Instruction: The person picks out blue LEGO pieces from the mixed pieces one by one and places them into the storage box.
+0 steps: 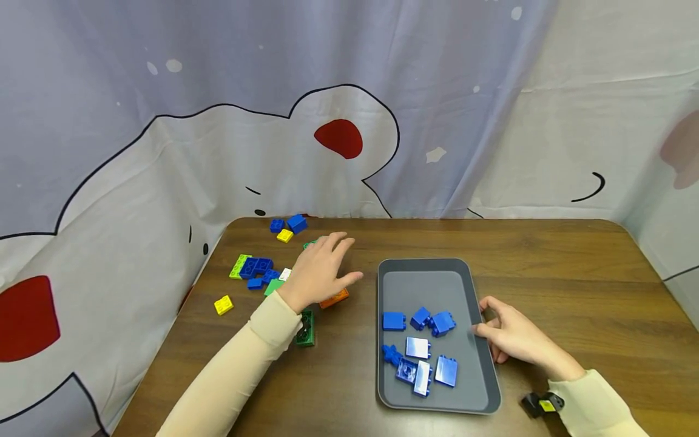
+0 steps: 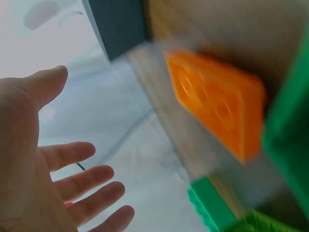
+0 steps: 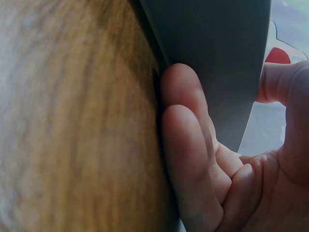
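My left hand hangs over the loose bricks left of the tray, fingers spread and holding nothing. Beneath it an orange brick shows partly, with a dark green brick by the wrist. The left wrist view shows the orange brick beside green ones, apart from the fingers. My right hand grips the right wall of a grey tray, thumb over the rim and curled fingers against the outside. Inside the tray lie several blue bricks, among them a flat rectangular one and a star-shaped piece.
On the wooden table's left side lie more bricks: a yellow one, a lime one and several blue ones. Farther back are another yellow brick and a blue brick. A printed curtain hangs behind.
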`<state>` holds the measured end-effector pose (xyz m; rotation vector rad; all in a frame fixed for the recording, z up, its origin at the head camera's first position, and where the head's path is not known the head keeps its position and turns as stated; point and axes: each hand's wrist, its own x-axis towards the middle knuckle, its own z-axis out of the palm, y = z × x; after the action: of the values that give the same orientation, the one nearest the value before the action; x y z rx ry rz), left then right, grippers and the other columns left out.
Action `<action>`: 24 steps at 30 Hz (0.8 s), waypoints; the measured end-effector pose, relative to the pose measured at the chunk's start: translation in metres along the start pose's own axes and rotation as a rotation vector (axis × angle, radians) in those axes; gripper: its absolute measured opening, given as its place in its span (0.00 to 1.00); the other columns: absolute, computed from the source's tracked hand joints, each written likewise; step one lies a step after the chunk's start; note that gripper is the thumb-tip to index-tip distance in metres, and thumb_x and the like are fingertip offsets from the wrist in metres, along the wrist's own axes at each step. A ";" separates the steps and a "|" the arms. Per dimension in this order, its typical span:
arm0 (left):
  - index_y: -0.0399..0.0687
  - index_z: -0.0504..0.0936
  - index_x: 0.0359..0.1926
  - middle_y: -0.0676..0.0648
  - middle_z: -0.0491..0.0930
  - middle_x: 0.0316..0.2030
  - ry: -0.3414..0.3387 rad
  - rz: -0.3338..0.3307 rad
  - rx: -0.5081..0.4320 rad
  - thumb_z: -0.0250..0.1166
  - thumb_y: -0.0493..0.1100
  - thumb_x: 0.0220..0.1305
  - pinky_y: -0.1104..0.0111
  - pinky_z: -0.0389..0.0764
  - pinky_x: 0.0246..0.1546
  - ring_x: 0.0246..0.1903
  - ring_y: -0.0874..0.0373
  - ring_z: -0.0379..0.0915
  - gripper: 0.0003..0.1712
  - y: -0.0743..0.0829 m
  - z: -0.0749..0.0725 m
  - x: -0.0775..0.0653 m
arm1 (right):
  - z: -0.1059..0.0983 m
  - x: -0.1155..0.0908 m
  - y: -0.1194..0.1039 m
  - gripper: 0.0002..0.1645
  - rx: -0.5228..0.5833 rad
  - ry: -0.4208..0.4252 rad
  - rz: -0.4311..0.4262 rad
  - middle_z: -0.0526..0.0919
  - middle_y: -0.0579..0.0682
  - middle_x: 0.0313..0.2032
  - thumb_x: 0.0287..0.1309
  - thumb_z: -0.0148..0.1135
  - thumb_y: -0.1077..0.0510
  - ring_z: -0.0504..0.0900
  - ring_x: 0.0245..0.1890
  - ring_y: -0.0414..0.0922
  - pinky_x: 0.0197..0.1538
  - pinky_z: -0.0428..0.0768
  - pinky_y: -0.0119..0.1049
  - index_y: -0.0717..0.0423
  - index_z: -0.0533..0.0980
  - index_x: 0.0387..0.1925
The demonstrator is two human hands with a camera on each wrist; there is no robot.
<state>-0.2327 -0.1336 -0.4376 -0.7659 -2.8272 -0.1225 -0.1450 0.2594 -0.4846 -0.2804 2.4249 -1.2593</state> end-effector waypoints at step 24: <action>0.46 0.65 0.68 0.38 0.65 0.64 -0.135 -0.286 0.057 0.51 0.56 0.71 0.46 0.71 0.57 0.61 0.39 0.65 0.30 -0.099 0.013 0.041 | 0.000 -0.001 0.000 0.23 -0.006 0.025 0.017 0.77 0.51 0.13 0.60 0.61 0.57 0.75 0.09 0.47 0.14 0.77 0.41 0.62 0.63 0.51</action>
<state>-0.3196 -0.1969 -0.4441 -0.3665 -3.0384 -0.0338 -0.1445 0.2594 -0.4841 -0.2469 2.4473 -1.2560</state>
